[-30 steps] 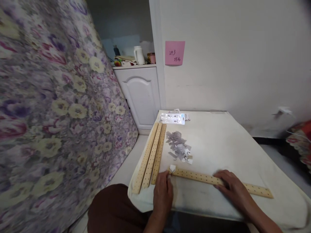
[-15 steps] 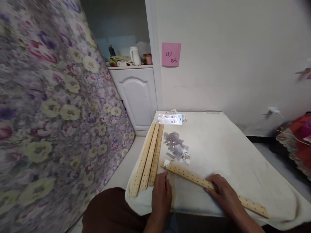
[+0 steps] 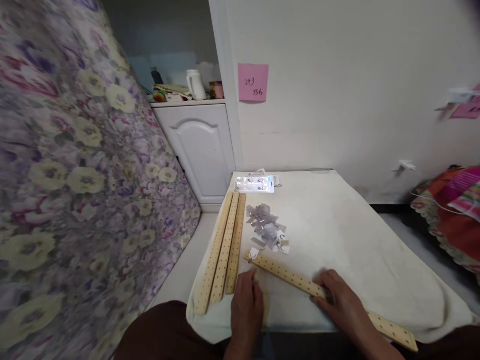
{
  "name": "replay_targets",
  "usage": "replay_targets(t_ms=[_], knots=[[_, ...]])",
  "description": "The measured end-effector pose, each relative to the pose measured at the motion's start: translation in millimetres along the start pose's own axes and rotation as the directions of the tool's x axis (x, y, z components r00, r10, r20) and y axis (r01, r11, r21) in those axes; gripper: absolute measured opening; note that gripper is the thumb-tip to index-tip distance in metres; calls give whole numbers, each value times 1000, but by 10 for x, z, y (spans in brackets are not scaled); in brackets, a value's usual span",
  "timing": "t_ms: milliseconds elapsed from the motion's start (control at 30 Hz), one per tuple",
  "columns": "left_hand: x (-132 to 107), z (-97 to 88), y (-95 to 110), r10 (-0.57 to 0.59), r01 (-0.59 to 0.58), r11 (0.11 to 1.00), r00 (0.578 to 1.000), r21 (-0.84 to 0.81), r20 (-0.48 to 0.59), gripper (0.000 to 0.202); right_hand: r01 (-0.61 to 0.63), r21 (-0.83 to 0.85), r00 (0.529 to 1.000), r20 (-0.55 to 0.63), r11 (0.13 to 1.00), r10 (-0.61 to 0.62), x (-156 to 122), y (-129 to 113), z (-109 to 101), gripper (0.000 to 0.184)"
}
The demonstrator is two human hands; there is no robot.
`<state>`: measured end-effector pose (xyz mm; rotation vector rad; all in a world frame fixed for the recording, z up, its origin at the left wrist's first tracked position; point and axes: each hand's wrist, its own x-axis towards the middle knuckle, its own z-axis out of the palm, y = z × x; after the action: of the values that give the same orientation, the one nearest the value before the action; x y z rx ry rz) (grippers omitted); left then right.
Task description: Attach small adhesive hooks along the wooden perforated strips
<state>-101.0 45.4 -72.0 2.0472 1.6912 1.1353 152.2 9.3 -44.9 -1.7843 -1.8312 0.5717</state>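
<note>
A pale wooden strip with rows of holes [image 3: 285, 273] lies slantwise on the cloth-covered table. My right hand [image 3: 341, 300] is closed around it past its middle, thumb on the near edge. On its far left end sits a small white tag with a metal hook [image 3: 253, 254]. Just below that end is my left hand [image 3: 246, 302], its fingers curled together; anything between them is hidden. Three similar perforated strips [image 3: 224, 255] lie side by side to the left. Beyond the slanted strip is a pile of small clear and grey pieces with metal hooks [image 3: 267, 225].
Clear packaging with hooks [image 3: 255, 184] lies at the table's far left corner. The pale tablecloth [image 3: 356, 230] spreads to the right. A floral curtain [image 3: 112, 190] hangs at left, beside a white cabinet [image 3: 198, 150]. A pink note [image 3: 253, 82] is on the wall.
The view has shifted slightly to the right. My left hand's fingertips have drawn a little away from the tagged end of the strip. My right hand keeps its hold.
</note>
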Motion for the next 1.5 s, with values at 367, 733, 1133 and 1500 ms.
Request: replay_targets(t_ms=[367, 733, 1133, 1500], knots=[[3, -9, 37, -2, 2, 1000, 1000, -1, 5, 25, 54, 175, 995, -92, 983, -38, 412, -48, -67, 16], [-5, -11, 13, 3, -3, 1000, 1000, 8, 24, 26, -77, 310, 992, -68, 948, 103, 1219, -205, 283, 5], [11, -101, 158, -42, 46, 985, 999, -167, 28, 23, 47, 470, 993, -115, 882, 9, 655, -435, 26, 7], [0, -22, 476, -247, 520, 352, 854, -779, 458, 40, 482, 356, 860, -17, 800, -510, 222, -669, 85, 20]])
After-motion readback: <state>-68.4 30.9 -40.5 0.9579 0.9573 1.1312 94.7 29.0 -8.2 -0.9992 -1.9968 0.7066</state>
